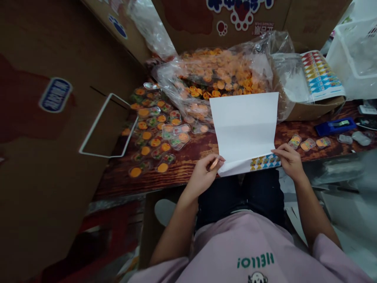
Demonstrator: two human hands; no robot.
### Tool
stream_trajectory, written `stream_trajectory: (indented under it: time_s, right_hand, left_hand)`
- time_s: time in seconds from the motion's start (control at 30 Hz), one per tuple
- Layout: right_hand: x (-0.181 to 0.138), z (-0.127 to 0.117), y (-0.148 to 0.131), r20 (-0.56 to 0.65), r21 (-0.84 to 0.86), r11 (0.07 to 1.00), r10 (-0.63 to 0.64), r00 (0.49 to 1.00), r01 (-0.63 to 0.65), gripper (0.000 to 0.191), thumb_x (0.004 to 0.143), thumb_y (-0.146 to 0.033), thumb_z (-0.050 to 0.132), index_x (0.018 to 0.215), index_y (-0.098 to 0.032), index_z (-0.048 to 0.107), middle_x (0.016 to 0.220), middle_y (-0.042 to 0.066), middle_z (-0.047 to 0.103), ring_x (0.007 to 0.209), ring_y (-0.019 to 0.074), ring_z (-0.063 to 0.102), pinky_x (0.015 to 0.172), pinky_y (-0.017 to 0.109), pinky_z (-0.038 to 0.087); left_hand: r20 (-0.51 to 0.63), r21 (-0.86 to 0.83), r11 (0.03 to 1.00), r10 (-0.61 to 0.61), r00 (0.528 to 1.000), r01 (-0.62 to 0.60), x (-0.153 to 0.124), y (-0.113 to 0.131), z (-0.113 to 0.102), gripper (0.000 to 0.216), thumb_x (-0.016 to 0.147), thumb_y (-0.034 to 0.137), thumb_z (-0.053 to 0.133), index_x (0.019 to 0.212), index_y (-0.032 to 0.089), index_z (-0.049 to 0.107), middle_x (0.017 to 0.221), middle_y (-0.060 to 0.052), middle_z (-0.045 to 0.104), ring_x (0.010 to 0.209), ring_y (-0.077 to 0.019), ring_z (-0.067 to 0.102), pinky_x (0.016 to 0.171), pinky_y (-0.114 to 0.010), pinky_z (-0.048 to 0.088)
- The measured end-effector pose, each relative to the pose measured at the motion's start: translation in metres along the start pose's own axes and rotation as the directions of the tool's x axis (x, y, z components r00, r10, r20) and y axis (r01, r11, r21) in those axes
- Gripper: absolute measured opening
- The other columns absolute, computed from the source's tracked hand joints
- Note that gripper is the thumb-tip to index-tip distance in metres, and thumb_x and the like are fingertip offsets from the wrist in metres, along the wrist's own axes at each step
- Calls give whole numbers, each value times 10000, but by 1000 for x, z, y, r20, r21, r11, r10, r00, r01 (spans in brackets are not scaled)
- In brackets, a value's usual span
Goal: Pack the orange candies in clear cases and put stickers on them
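Observation:
A white sheet (244, 125) with a colourful printed strip along its near edge lies over the edge of the wooden table (188, 157). My left hand (204, 173) pinches the sheet's near left corner, fingers closed. My right hand (290, 159) grips the near right corner, fingers curled on the edge. Behind the sheet a clear plastic bag (218, 74) holds many small orange packets. Several loose orange packets (156, 125) lie spread on the table to the left.
Large cardboard boxes (50, 129) stand at the left and back. A box with a stack of printed sheets (321, 74) sits at the right. A blue tool (334, 126) and three packets (308, 143) lie right of the sheet. A white plastic bin (355, 55) is far right.

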State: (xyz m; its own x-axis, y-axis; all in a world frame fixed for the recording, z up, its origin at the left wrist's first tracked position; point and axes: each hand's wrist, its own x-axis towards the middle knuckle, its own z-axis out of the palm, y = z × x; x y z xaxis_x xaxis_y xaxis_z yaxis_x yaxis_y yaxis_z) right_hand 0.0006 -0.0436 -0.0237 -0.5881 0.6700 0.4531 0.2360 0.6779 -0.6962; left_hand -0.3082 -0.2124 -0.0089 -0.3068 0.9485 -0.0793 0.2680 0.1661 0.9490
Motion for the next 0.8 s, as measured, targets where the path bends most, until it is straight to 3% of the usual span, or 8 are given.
stream_trajectory:
  time_s: [0.17, 0.3, 0.37, 0.43, 0.47, 0.6, 0.7, 0.8]
  right_hand:
    - [-5, -1, 2, -7, 1, 1000, 6, 1000, -6, 352, 980, -131, 543, 1141, -301, 806, 911, 42, 646, 810, 175, 629, 690, 322, 518]
    - [-5, 1, -1, -11, -2, 1000, 20, 1000, -20, 340, 985, -138, 533, 1118, -289, 807, 900, 46, 638, 809, 181, 632, 693, 331, 525]
    - [-5, 2, -4, -8, -6, 1000, 10, 1000, -10, 343, 994, -138, 522, 1134, -284, 799, 906, 49, 632, 818, 182, 632, 701, 332, 527]
    - [-5, 2, -7, 9, -18, 1000, -5, 1000, 6, 338, 1005, -148, 514, 1142, -283, 792, 922, 56, 631, 837, 186, 635, 718, 339, 535]
    - [-5, 1, -9, 22, -28, 1000, -10, 1000, 10, 333, 1009, -156, 513, 1142, -286, 790, 929, 59, 634, 845, 190, 636, 727, 345, 540]
    - [-9, 1, -10, 36, -58, 998, -11, 999, 13, 314, 1011, -175, 518, 1130, -299, 782, 945, 61, 640, 877, 206, 638, 756, 367, 551]
    - [-11, -1, -8, 25, -60, 998, -19, 1000, 21, 326, 1017, -164, 495, 1130, -294, 772, 956, 63, 634, 890, 207, 636, 752, 364, 540]
    - [-11, -3, -10, 59, -135, 990, -22, 998, 30, 344, 1020, -152, 470, 1135, -291, 763, 968, 71, 659, 905, 221, 629, 814, 407, 520]
  left_hand:
    - [12, 6, 994, 111, 994, -111, -3, 0, -7, 179, 941, 354, 631, 886, 189, 675, 809, -11, 652, 741, -157, 579, 704, -276, 455]
    - [-34, 171, 956, 248, 968, -239, -8, -2, -6, 180, 993, 329, 566, 916, 201, 665, 881, -45, 675, 830, -190, 628, 786, -328, 513]
    - [-226, 333, 900, 365, 903, -280, -17, -1, 3, 173, 1016, 298, 535, 938, 206, 659, 934, -69, 679, 919, -214, 646, 855, -368, 529]
    - [-347, 502, 814, 500, 793, -294, -29, 1, 20, 163, 1027, 266, 516, 987, 210, 664, 991, -95, 693, 976, -233, 663, 891, -400, 537]
    - [-319, 570, 757, 562, 763, -320, -34, 2, 31, 166, 1028, 257, 513, 1028, 213, 674, 1017, -105, 708, 982, -238, 676, 885, -405, 543]
    - [104, 647, 562, 604, 790, -515, -28, 9, 77, 299, 1029, 209, 475, 1245, 195, 683, 1209, -151, 744, 1001, -256, 721, 841, -398, 551]
    - [169, 665, 538, 567, 807, -517, -5, 14, 96, 362, 1014, 146, 425, 1283, 142, 667, 1261, -182, 731, 1022, -280, 715, 824, -415, 546]
    - [214, 649, 551, 530, 821, -525, 9, 20, 98, 306, 974, 113, 456, 1160, 142, 697, 1137, -160, 751, 974, -281, 698, 804, -420, 546]
